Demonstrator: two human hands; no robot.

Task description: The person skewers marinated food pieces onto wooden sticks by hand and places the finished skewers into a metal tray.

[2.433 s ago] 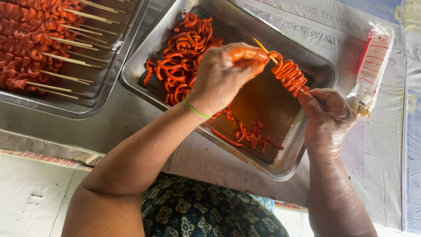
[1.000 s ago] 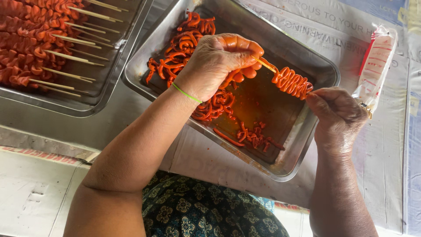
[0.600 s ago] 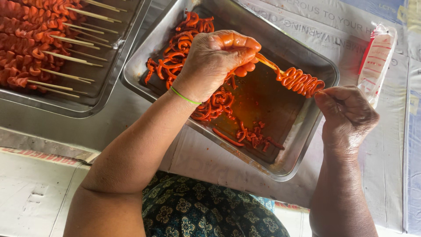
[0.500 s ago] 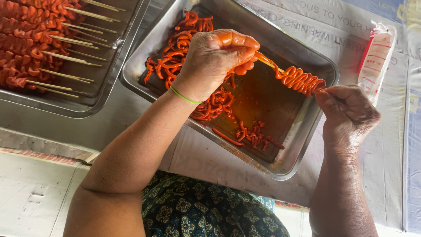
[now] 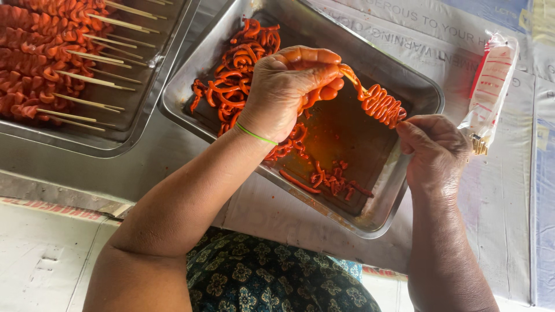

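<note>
Your left hand (image 5: 289, 89) curls around the slick orange strip, and your right hand (image 5: 433, 147) pinches the end of the skewer (image 5: 378, 105) over the steel tray (image 5: 370, 222). The meat looks soft, light and greasy; grip the stick instead. A wrapped skewer packet (image 5: 488, 86) lies to the right and a tray of finished skewers (image 5: 58, 69) to the left, on the tabletop (image 5: 509, 202).

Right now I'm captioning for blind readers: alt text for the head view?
Two hands thread an orange marinated strip onto a skewer over a steel tray: left hand feeding, right hand holding the end. Finished skewers fill another tray at left.
</note>
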